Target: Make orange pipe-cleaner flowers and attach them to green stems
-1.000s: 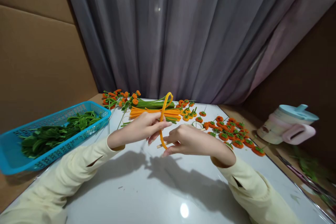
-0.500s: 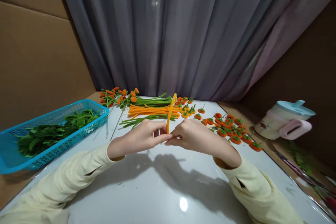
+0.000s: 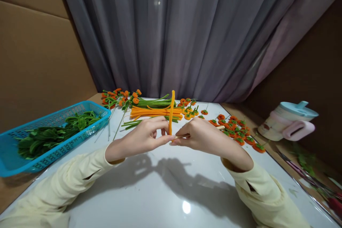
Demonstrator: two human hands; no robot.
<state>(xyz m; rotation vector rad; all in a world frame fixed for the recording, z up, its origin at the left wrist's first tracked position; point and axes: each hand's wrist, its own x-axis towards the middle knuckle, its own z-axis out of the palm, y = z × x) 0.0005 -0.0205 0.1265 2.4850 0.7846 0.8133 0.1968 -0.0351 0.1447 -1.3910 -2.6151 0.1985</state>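
Note:
An orange-yellow pipe cleaner (image 3: 171, 112) rises upright between my hands, its lower end at my fingertips. My left hand (image 3: 144, 136) pinches it low down between thumb and fingers. A thin wooden stick (image 3: 182, 136) is gripped in my right hand (image 3: 203, 136), its tip meeting the pipe cleaner's base; its other end shows past the knuckles. Both hands hover above the white table (image 3: 149, 199), fingertips nearly touching. Behind them lie a bundle of orange pipe cleaners (image 3: 149, 112) and green pipe cleaners (image 3: 155, 103).
Orange flower heads with green backs (image 3: 237, 128) spread at the right, and stemmed orange flowers (image 3: 125, 96) lie at the back left. A blue basket (image 3: 88, 107) of green leaves stands left. A lidded cup (image 3: 280, 123) and scissors (image 3: 296, 171) are at the right.
The pipe cleaner's top has swung left, so it stands straighter. My right hand has shifted slightly right, and more of the wooden stick shows between the hands.

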